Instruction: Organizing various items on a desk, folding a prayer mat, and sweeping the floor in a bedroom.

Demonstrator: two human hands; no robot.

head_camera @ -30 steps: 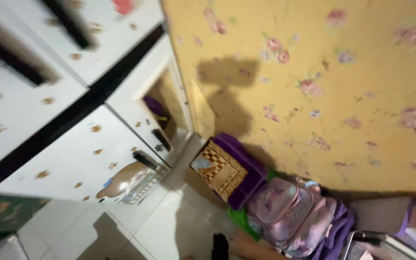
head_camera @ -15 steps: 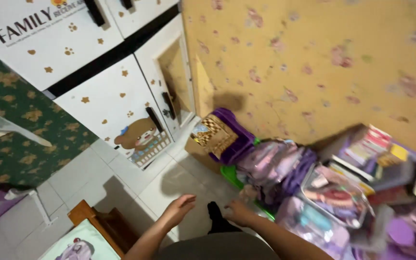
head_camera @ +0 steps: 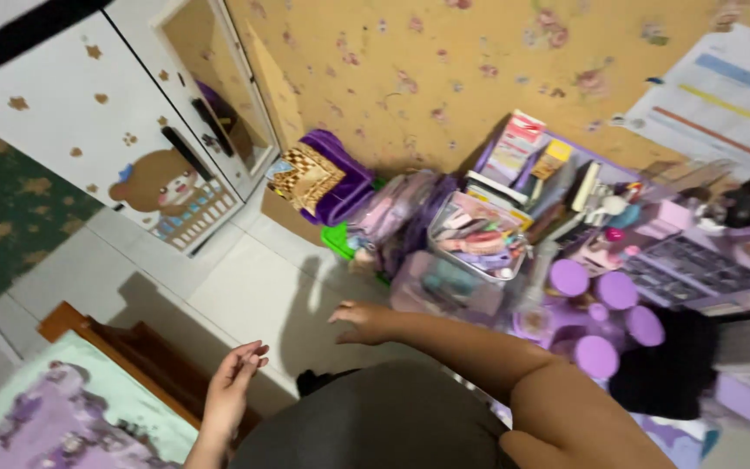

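Clear plastic storage box [head_camera: 446,289], lidded and filled with small purple and teal items, sits on the floor right of centre in the frame, nearest to my right hand [head_camera: 365,322]. That hand reaches forward at lower centre, fingers loosely curled, palm down, holding nothing and not touching the box. My left hand [head_camera: 232,384] hangs at lower left, open with fingers spread, empty, above the wooden edge [head_camera: 123,347] of a bed. A wire basket [head_camera: 477,239] of pink and purple supplies stands just behind the box, beside a lilac backpack [head_camera: 392,221]. Books [head_camera: 527,152] lean against the yellow floral wall [head_camera: 410,61] at upper centre. A white cabinet [head_camera: 88,122] with a bear picture fills the upper left.
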